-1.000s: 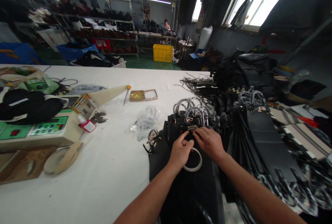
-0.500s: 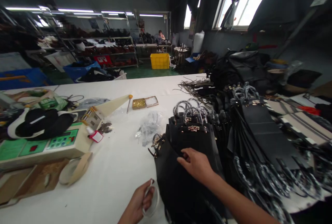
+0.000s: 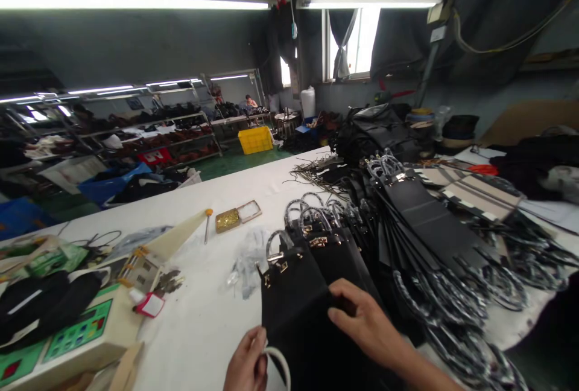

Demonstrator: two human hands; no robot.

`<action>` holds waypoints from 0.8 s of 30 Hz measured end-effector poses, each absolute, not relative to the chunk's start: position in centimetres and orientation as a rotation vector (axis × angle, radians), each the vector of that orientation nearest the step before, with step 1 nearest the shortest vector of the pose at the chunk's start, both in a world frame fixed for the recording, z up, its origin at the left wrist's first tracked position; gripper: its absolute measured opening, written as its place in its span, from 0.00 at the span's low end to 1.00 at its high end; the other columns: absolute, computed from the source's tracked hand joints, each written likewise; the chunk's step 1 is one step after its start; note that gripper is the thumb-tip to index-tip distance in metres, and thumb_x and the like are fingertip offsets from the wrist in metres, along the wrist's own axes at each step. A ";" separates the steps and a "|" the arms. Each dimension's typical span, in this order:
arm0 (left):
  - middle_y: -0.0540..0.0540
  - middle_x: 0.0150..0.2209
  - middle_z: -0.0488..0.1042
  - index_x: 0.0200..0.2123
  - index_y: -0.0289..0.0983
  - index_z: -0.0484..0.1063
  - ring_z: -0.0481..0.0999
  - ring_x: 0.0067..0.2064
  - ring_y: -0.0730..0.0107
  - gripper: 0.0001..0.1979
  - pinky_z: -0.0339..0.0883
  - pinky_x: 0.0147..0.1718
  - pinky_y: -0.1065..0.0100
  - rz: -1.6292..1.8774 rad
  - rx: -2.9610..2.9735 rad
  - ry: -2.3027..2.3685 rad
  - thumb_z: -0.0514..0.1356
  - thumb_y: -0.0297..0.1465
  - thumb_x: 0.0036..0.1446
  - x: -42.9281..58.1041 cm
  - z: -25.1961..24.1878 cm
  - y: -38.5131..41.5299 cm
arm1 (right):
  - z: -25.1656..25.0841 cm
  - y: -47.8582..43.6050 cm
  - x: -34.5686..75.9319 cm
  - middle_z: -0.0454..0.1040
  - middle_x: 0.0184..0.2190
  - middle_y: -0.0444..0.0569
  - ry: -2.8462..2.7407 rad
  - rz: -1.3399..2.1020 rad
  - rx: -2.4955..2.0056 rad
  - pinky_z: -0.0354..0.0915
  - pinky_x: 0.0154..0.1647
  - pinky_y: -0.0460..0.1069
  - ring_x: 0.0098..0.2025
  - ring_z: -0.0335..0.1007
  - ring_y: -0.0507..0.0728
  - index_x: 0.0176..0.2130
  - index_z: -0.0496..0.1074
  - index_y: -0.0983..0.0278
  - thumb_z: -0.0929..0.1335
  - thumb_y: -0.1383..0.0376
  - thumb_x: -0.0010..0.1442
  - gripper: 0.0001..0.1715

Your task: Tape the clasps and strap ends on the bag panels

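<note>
My left hand [image 3: 246, 359] is closed on a pale ring that looks like a roll of tape [image 3: 284, 362], at the near left edge of the black bag panels. Curled around the right edge of the top black bag panel [image 3: 289, 291] are the fingers of my right hand [image 3: 364, 321]. That panel carries gold hardware and a plastic-wrapped handle and lies angled over another black bag panel [image 3: 346, 252]. The lower part of the pile is dark and hard to make out.
More black panels with wrapped handles [image 3: 425, 216] lie fanned out at right. Left of the pile are crumpled clear plastic [image 3: 248, 261], a small box of gold pieces [image 3: 227, 220], a red-and-white bottle [image 3: 148, 304] and a green-topped machine [image 3: 79, 324]. A light bar [image 3: 136, 2] hangs overhead.
The view has tilted up and turned right. The top panel has shifted and now lies flatter, its handle and hardware showing. My right hand stays at its edge; my left keeps the ring.
</note>
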State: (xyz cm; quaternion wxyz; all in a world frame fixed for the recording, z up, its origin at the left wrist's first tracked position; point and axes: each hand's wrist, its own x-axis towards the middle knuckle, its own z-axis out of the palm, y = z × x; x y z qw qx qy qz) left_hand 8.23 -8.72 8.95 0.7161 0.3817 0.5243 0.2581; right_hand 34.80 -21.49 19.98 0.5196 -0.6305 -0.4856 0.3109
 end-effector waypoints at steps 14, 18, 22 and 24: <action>0.58 0.18 0.63 0.65 0.37 0.61 0.52 0.16 0.79 0.45 0.41 0.15 0.75 0.570 1.140 1.216 0.65 0.55 0.50 21.1 10.3 -5.7 | 10.0 -18.1 43.1 0.77 0.35 0.50 -0.662 0.294 -1.713 0.73 0.39 0.56 0.37 0.77 0.63 0.43 0.76 0.61 0.74 0.54 0.53 0.20; 0.60 0.17 0.59 0.67 0.41 0.57 0.49 0.15 0.81 0.48 0.37 0.16 0.77 0.496 1.054 1.157 0.66 0.55 0.49 20.3 10.5 -5.8 | 14.0 -17.8 40.6 0.70 0.29 0.43 -0.823 0.438 -1.645 0.70 0.34 0.51 0.30 0.70 0.56 0.50 0.76 0.60 0.71 0.57 0.58 0.21; 0.60 0.17 0.59 0.60 0.40 0.65 0.49 0.15 0.82 0.43 0.35 0.16 0.77 0.473 1.002 1.155 0.68 0.55 0.46 19.7 10.7 -5.2 | 16.5 -17.0 37.5 0.74 0.39 0.48 -1.127 0.369 -1.542 0.71 0.47 0.53 0.43 0.72 0.57 0.47 0.78 0.57 0.68 0.63 0.64 0.13; 0.59 0.17 0.61 0.55 0.38 0.68 0.48 0.15 0.83 0.39 0.35 0.16 0.76 0.460 1.004 1.164 0.68 0.55 0.46 19.4 10.6 -4.9 | 15.6 -16.3 37.3 0.74 0.51 0.51 -1.142 0.226 -1.540 0.67 0.59 0.59 0.56 0.69 0.61 0.48 0.78 0.55 0.68 0.65 0.63 0.14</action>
